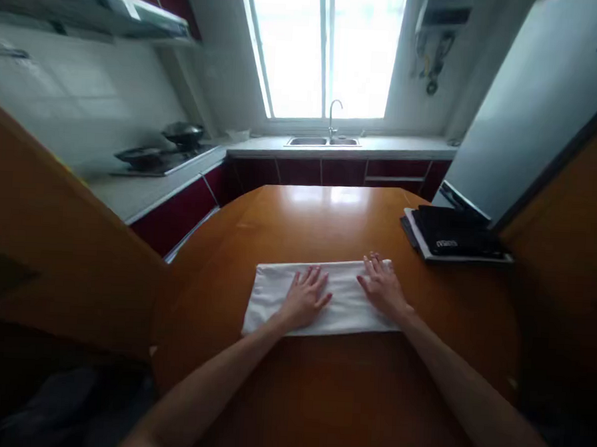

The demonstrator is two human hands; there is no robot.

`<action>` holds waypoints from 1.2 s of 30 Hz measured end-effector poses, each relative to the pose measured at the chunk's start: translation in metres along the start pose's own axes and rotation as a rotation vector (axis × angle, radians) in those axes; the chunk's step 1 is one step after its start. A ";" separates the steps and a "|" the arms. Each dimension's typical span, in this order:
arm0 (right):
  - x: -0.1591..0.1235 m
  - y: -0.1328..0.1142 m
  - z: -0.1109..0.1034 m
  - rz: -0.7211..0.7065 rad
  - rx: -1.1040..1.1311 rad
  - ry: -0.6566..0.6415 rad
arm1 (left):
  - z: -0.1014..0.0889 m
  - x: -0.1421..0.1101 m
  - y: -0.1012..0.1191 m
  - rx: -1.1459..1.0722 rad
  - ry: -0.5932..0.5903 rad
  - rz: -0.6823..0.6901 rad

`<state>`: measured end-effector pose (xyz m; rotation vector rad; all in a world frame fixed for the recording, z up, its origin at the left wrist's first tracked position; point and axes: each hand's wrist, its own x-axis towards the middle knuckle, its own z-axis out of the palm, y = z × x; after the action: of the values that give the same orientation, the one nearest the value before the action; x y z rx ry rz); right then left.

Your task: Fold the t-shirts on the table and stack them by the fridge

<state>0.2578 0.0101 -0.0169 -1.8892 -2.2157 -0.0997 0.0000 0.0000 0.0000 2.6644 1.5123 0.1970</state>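
Observation:
A white cloth, folded into a long flat rectangle, lies crosswise on the wooden table. My left hand rests palm down near the middle of the cloth, its fingers spread. On the cloth's right end lies my right hand, also flat with the fingers apart, the fingertips close to the far edge. Neither hand grips anything. Parts of the cloth are hidden under both hands and forearms.
Folded black clothes, with white and grey layers beneath, are stacked at the table's right side. Beyond the table is a counter with a sink. Dark pans stand on the stove at left. A fridge stands at right.

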 end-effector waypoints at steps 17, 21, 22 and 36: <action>0.007 0.012 0.007 0.157 0.057 -0.156 | -0.003 0.004 -0.066 0.104 0.002 -0.307; 0.006 0.011 0.005 0.173 0.063 -0.129 | -0.003 0.005 -0.069 0.084 0.001 -0.326; 0.006 0.011 0.004 0.182 0.063 -0.121 | -0.003 0.006 -0.070 0.083 0.007 -0.340; 0.010 0.010 -0.006 0.221 0.172 -0.138 | 0.004 0.014 -0.084 0.114 0.011 -0.386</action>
<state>0.2668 0.0196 -0.0095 -2.0817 -2.0054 0.2574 -0.0638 0.0555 -0.0133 2.3847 2.0555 0.1030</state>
